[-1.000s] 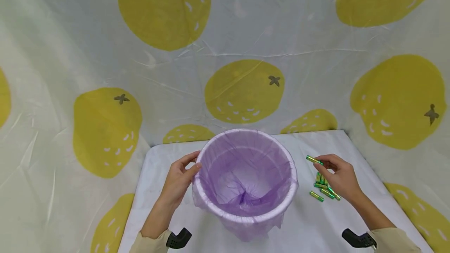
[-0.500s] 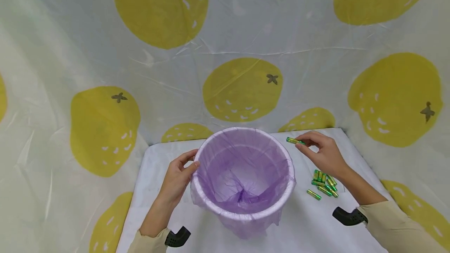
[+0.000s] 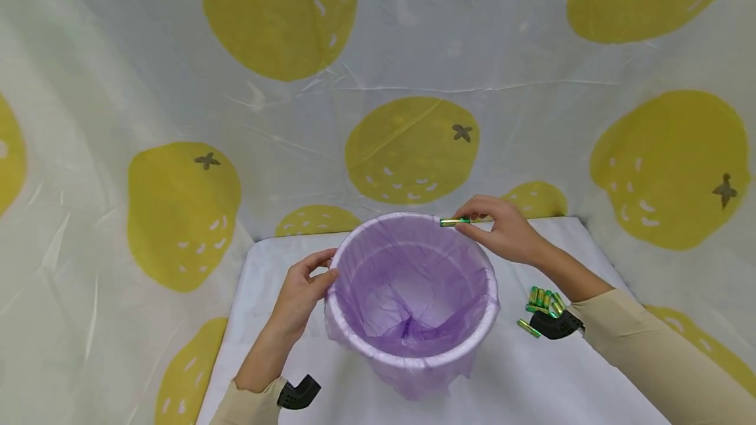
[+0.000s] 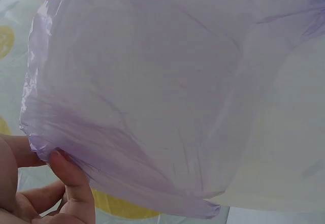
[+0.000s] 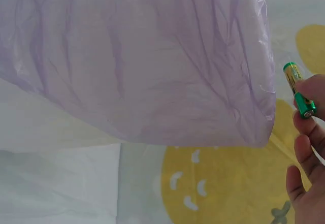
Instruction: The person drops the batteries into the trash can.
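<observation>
A round white bin (image 3: pixel 413 363) lined with a thin purple bag (image 3: pixel 407 294) stands at the middle of the table. My left hand (image 3: pixel 301 294) grips its rim on the left, thumb over the bag's folded edge; the left wrist view shows the thumb (image 4: pixel 71 176) against the plastic. Over the rim's far right part, my right hand (image 3: pixel 502 231) pinches a green and gold battery (image 3: pixel 453 222) between thumb and fingers. In the right wrist view the battery (image 5: pixel 299 89) is apart from the bag. Several more batteries (image 3: pixel 540 297) lie piled on the table to the right.
White cloth covers the table (image 3: pixel 289 372). A curtain (image 3: pixel 520 58) printed with yellow fruit hangs behind and at both sides. One battery (image 3: pixel 528 328) lies just off the pile, partly near the black wrist camera (image 3: pixel 557 324) on my right sleeve.
My right hand has carried the battery from above the pile, leftward and away from me, to the bin's far right rim. My left hand has kept its grip on the rim.
</observation>
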Demonstrator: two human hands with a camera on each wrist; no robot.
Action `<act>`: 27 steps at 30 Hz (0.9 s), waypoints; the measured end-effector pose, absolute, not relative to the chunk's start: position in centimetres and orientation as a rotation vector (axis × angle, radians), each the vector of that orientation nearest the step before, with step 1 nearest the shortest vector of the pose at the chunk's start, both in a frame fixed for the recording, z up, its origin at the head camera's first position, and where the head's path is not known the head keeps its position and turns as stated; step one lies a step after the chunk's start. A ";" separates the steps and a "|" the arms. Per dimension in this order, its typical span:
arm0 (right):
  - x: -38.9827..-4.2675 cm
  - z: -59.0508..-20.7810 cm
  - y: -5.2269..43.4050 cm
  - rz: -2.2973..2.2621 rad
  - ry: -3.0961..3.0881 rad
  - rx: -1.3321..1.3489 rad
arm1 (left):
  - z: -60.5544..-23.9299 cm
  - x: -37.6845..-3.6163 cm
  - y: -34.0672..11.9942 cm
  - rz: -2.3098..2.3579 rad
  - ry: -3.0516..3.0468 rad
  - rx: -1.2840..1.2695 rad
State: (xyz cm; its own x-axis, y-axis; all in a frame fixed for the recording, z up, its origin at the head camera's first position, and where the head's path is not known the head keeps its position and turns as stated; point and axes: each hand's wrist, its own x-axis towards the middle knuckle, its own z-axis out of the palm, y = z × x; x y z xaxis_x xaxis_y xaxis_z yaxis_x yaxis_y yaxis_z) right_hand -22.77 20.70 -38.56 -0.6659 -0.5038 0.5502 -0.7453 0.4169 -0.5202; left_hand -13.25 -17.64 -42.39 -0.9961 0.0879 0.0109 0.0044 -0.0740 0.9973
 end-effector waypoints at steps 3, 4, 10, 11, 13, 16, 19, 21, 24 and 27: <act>-23.4 -38.4 19.9 1.100 -2.383 1.123 | -42.3 -13.4 -17.6 2.234 2.121 0.071; -23.5 -38.3 19.7 1.095 -2.387 1.135 | -42.3 -13.4 -17.6 2.229 2.129 0.061; -24.3 -38.2 18.3 1.073 -2.413 1.196 | -42.2 -13.5 -17.7 2.203 2.150 0.041; -24.5 -38.2 18.1 1.077 -2.418 1.203 | -42.2 -13.5 -17.8 2.201 2.151 0.043; -24.7 -38.1 17.7 1.073 -2.429 1.218 | -42.2 -13.4 -17.8 2.194 2.152 0.056; -25.1 -38.1 17.1 1.069 -2.448 1.235 | -42.2 -13.5 -17.9 2.188 2.154 0.080; -25.5 -38.0 16.7 1.054 -2.474 1.242 | -42.2 -13.6 -18.0 2.182 2.154 0.094; -25.7 -38.1 16.5 1.051 -2.494 1.248 | -42.3 -13.6 -18.0 2.180 2.158 0.097; -26.0 -38.3 16.4 1.057 -2.512 1.253 | -42.3 -13.7 -18.0 2.181 2.162 0.089; -26.1 -38.4 16.5 1.061 -2.516 1.246 | -42.3 -13.7 -18.0 2.184 2.162 0.081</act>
